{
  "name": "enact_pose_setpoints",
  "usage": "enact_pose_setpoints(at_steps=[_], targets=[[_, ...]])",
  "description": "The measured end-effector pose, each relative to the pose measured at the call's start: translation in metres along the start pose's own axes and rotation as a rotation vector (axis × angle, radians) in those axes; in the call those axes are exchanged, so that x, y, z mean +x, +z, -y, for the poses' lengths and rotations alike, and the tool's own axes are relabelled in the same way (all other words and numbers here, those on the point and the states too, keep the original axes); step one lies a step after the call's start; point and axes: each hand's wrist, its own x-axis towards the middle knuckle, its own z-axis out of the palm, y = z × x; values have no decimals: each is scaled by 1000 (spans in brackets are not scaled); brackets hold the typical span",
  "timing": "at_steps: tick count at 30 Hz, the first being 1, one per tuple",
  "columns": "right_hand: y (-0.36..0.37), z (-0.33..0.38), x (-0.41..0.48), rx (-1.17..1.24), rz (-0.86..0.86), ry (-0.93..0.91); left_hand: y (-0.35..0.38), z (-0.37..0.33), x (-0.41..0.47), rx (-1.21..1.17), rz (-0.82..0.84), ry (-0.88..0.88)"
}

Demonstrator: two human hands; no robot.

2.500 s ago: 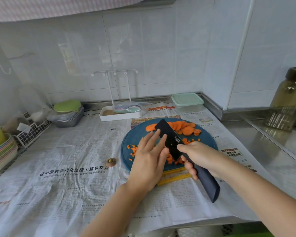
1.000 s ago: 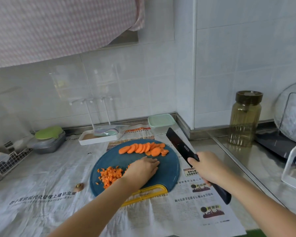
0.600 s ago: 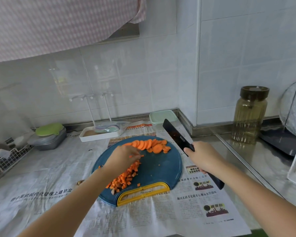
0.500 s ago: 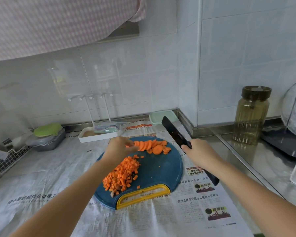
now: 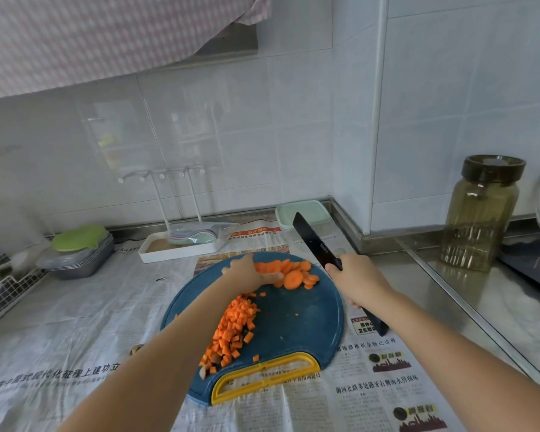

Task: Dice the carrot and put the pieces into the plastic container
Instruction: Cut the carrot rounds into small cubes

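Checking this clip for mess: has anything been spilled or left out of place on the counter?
Mostly tidy. A small brown piece, perhaps a carrot end, lies on the newspaper left of the cutting board. A few diced bits sit apart from the main pile, but on the board.

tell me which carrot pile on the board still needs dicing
The round carrot slices at the far edge of the blue cutting board, under the left hand. The pile of small carrot cubes nearer the yellow handle is already diced.
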Motion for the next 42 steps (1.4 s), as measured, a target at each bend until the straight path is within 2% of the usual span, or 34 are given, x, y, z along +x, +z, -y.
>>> enact_pose_setpoints(at_steps=[5,10,15,21,33,42], targets=[[3,-5,0,17,19,-6,2,-11,2,-79,5,106],[4,-4,0,32,16,-12,10,-12,-2,47,-33,141],[6,-5,0,6,15,-22,-1,-5,-9,-177,112,151],[10,-4,0,-31,32,-16,-23,10,-7,40,111,213],[14,-8,6,-35,48,-1,-21,-8,-9,129,28,368],[16,-9,7,-55,26,-16,-15,-6,-7,208,-65,366]])
